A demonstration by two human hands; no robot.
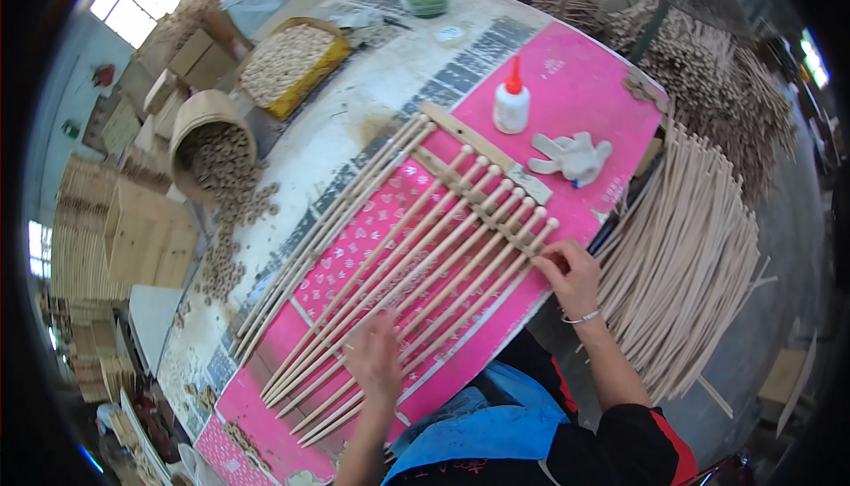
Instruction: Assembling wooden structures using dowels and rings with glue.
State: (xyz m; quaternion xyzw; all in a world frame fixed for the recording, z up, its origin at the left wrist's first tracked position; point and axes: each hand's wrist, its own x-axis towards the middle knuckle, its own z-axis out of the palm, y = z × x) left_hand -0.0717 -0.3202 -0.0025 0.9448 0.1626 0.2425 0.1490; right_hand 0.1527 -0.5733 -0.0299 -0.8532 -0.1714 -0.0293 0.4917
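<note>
In the head view, pale rods (427, 263) with round knobs lie side by side across the middle of the worktop (376, 74), their knobs toward 2 o'clock and their plain ends toward 7. Small brown pieces (498, 226) run in a line across them just below the knobs, and a flat wooden bar (469, 139) lies beyond the knobs. The right hand (569, 275), at 4 o'clock, has its thumb and forefinger drawn close together at the near end of that line; whether they pinch anything, I cannot tell. The left hand (374, 358), at 7 o'clock, is blurred over the rods, so its fingers' state and any contact cannot be told.

A pink sheet (580, 61) lies under the rods. On it, a white bottle (512, 110) with a red tip stands at 1 o'clock and a white glove (574, 158) lies at 2. A few thin sticks (329, 227) lie beside the rods on their 10 o'clock side. At 10 o'clock a tipped bucket (181, 127) spills brown discs (221, 269) toward 9. A yellow-sided tray (310, 83) of pale pieces sits at 11 o'clock, and a large bundle of sticks (682, 265) at 3.
</note>
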